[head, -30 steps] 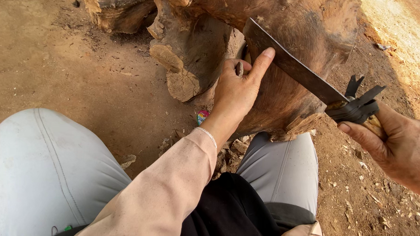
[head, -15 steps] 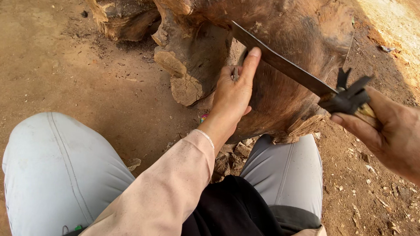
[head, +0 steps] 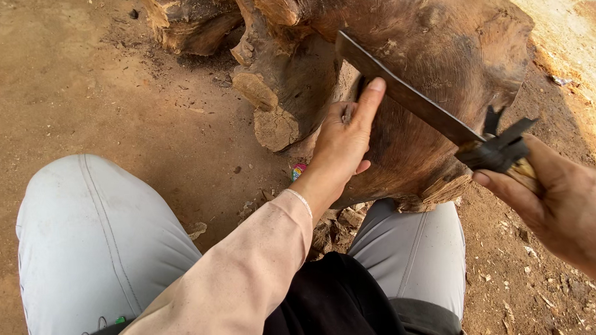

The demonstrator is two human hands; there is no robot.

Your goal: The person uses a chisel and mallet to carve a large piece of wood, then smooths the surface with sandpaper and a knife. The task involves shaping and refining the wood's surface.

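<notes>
A big gnarled brown tree stump (head: 433,57) sits on the dirt between my knees. My right hand (head: 556,198) grips the black-wrapped handle of a long flat blade (head: 408,94), which lies slanted across the stump's front face. My left hand (head: 343,143) rests against the stump below the blade, fingers held together, the index fingertip touching the blade's back edge. My sleeve is pale pink.
My knees in light grey trousers (head: 96,240) frame the stump. Brown dirt ground (head: 77,83) spreads to the left. Wood chips (head: 339,219) lie at the stump's base, and a small colourful scrap (head: 299,171) sits near my left wrist.
The blade has shifted a little lower and leftward along the stump face. My left hand has stayed against the wood with its finger on the blade.
</notes>
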